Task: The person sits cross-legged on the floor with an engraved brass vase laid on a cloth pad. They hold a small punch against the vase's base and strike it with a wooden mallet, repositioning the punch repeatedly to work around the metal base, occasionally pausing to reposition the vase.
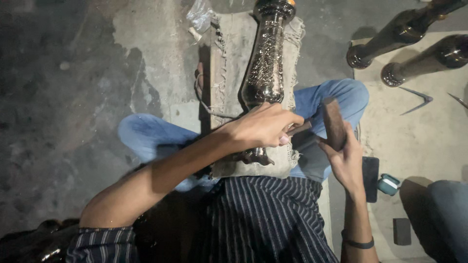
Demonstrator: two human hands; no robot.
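Left hand [263, 127]: grips punch on the tall engraved silver metal vase [265, 68]; keep it steady | Right hand [343, 158]: grips wooden-handled hammer [334, 122]; strike squarely.

Seated cross-legged on a concrete floor [58, 97], a person rests the left hand [261, 127] on an engraved metal vase [265, 63] lying on frayed cloth [229, 63]. The right hand [347, 160] grips a hammer [334, 122]. Two dark vases [404, 29] lie nearby.
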